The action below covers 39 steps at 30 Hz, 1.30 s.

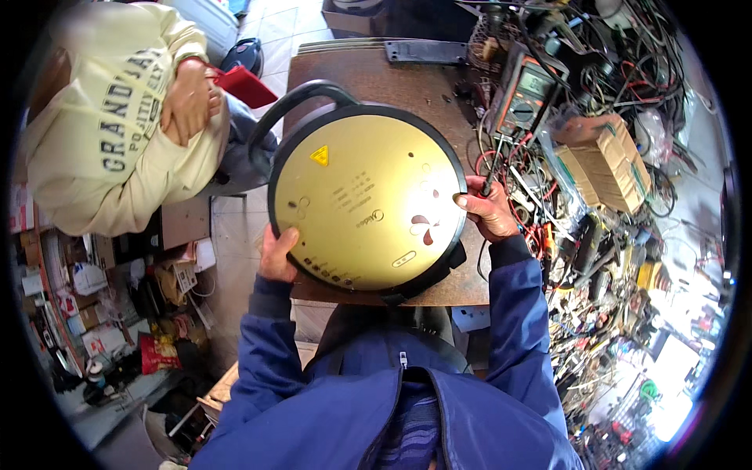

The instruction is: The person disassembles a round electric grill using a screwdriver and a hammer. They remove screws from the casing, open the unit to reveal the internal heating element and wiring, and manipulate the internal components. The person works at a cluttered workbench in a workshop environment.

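2 hands (278,254) (492,211) clamp a gold-faced appliance (352,180) over a brown table (399,84), cables (648,74) heaped alongside, tiles (282,31) beyond.

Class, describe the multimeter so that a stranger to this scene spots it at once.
Find the round gold-faced appliance between the left hand and right hand. Go up and right, across the brown table, to the tangled cables. The multimeter there is boxy, orange and grey, with a screen above a round dial, unlike the brown cardboard box to its lower right.
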### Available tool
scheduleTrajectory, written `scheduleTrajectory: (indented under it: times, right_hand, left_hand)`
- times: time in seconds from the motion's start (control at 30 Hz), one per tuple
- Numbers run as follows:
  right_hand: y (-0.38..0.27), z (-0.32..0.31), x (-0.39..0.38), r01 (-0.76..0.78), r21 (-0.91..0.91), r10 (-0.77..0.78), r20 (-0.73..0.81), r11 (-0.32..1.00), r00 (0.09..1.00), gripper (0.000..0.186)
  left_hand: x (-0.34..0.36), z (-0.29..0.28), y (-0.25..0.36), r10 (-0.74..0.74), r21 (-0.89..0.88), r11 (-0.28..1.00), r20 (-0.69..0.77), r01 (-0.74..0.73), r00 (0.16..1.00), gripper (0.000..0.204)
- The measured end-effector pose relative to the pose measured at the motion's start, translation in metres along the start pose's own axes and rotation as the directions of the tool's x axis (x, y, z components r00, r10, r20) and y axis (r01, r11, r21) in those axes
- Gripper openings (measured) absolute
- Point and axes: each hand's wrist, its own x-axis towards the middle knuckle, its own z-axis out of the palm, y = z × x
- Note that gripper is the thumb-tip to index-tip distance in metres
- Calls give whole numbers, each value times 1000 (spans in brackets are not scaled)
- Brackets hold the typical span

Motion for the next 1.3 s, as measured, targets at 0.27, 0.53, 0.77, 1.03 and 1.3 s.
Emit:
scheduleTrajectory:
  times: [0.27,0.53,0.77,1.03,1.3]
  right_hand:
    - [2,-7,-35,120,-20,-121,-47,993,992,45]
    - [23,-19,-77,-68,45,71,-57,997,996,50]
    - [14,-60,-87,-457,-37,454,-61,889,889,51]
    - [-42,-66,-68,-277,-848,108,-256,453,961,27]
    - [-152,8,-22,-133,-874,443,102,468,891,18]
  left_hand:
    - [-66,39,20,158,272,952,-30,-144,987,74]
    - [-119,116,29,437,332,785,302,-523,847,58]
    - [-136,135,33,403,363,696,518,-620,754,24]
    - [-150,139,12,495,360,612,519,-704,696,23]
    - [-161,144,0,533,352,593,504,-725,680,21]
